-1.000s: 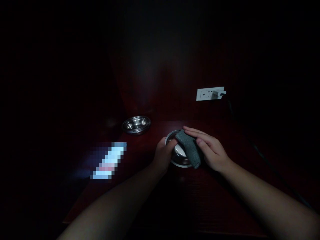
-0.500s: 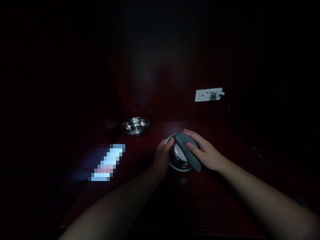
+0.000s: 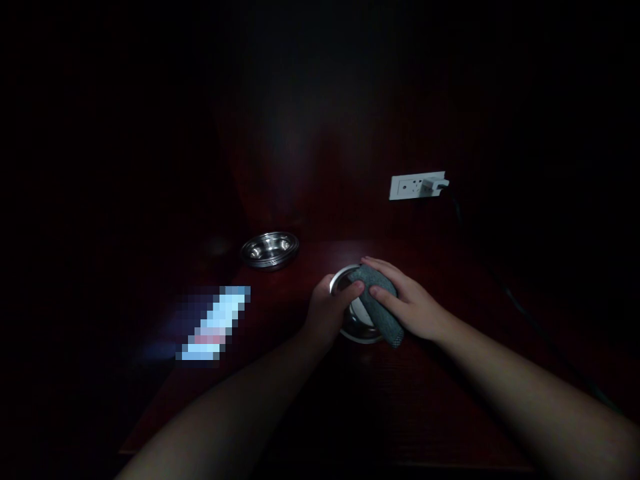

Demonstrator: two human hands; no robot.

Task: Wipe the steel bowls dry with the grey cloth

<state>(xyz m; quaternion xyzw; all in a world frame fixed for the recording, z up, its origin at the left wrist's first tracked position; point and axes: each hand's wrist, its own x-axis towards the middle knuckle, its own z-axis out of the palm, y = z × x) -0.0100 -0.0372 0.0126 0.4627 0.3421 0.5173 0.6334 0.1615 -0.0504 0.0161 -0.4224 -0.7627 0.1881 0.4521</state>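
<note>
Dim room, dark red bench [image 3: 440,420]. Near centre: a metal bowl [image 3: 362,312], the left hand's [image 3: 329,307] grip closed on its left rim; whether it touches the bench I cannot tell. The right hand [image 3: 407,300] has its grip closed on a grey-green cloth [image 3: 383,310], pressed against the bowl's right side. Level with these, left: a bright panel [image 3: 217,323] (pixelated, unreadable). Farther, left: stacked metal bowls [image 3: 270,253]. Farthest, right: a white wall socket [image 3: 406,187], plug [image 3: 437,185] inserted.
</note>
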